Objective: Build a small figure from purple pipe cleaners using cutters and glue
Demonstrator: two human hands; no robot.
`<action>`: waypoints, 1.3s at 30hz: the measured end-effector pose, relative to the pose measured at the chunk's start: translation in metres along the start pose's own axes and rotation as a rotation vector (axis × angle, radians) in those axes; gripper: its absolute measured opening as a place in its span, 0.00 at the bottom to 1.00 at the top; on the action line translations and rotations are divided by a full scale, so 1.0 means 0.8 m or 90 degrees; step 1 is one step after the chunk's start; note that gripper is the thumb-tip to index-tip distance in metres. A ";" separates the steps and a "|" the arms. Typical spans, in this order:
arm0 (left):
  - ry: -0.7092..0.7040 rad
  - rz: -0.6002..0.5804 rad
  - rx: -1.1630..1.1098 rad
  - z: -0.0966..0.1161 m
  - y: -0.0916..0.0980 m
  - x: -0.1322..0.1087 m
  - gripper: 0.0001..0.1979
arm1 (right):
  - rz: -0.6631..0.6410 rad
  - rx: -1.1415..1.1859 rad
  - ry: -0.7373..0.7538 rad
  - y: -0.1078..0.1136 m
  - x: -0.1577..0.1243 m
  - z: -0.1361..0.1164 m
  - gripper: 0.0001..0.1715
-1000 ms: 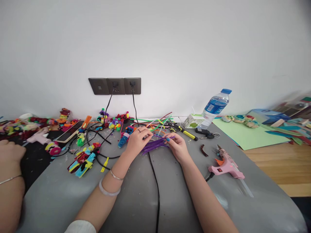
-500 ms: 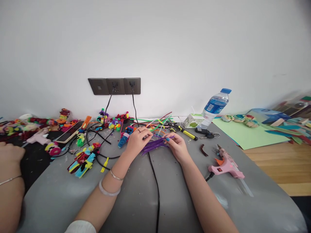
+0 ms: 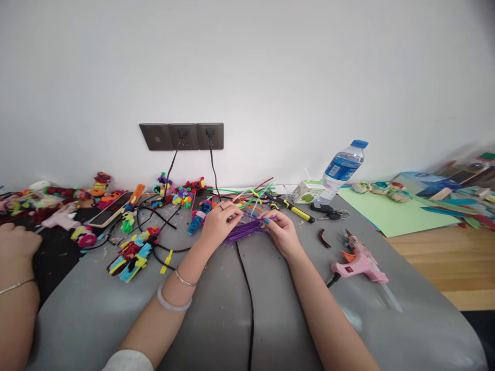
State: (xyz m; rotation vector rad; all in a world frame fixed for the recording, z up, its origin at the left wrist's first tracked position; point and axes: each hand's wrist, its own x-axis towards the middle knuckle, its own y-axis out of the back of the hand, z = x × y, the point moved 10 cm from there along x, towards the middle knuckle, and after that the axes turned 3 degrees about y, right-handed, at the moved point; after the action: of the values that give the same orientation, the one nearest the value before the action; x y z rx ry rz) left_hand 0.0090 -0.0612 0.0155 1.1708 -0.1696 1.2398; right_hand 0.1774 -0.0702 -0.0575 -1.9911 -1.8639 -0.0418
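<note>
My left hand (image 3: 218,222) and my right hand (image 3: 282,233) meet over a bundle of purple pipe cleaners (image 3: 243,231) lying on the grey mat (image 3: 216,314). Both hands pinch a single purple pipe cleaner (image 3: 253,218) stretched between their fingertips, just above the bundle. Loose pipe cleaners of other colours (image 3: 251,195) lie fanned out right behind my hands.
A pink glue gun (image 3: 358,262) lies at right, its black cable (image 3: 247,288) running between my arms. Several finished pipe-cleaner figures (image 3: 133,252), a phone (image 3: 110,209), pliers (image 3: 290,206), keys (image 3: 327,209), a juice carton (image 3: 308,191), a water bottle (image 3: 340,170). Another person's arm (image 3: 15,278) at left.
Almost nothing has moved; both of my hands keep their pinch on the purple pipe cleaner. The other person's hand at left has shifted slightly.
</note>
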 end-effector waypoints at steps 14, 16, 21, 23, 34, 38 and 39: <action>-0.006 0.002 0.018 0.002 0.001 0.000 0.06 | -0.001 -0.011 0.002 0.001 0.000 0.000 0.13; -0.005 0.001 0.018 0.002 0.001 0.000 0.05 | 0.001 -0.019 0.003 0.001 0.001 0.001 0.13; 0.001 0.002 0.016 0.002 0.002 0.000 0.05 | -0.007 0.000 0.006 -0.001 0.001 0.000 0.11; 0.003 0.002 0.016 0.002 0.002 0.000 0.05 | -0.012 0.013 0.005 -0.002 0.001 0.000 0.10; 0.003 0.003 0.014 0.002 0.002 0.000 0.05 | 0.001 -0.013 -0.006 0.001 0.002 0.003 0.13; 0.004 0.002 0.020 0.001 0.000 -0.001 0.05 | -0.003 -0.014 -0.004 0.000 0.002 0.003 0.13; 0.003 0.001 0.020 0.001 0.000 -0.001 0.05 | -0.002 -0.018 -0.003 0.000 0.002 0.002 0.13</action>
State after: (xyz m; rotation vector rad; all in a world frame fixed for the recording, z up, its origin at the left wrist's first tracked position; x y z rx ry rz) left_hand 0.0090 -0.0620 0.0155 1.1945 -0.1476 1.2510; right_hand 0.1772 -0.0681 -0.0588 -2.0082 -1.8796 -0.0652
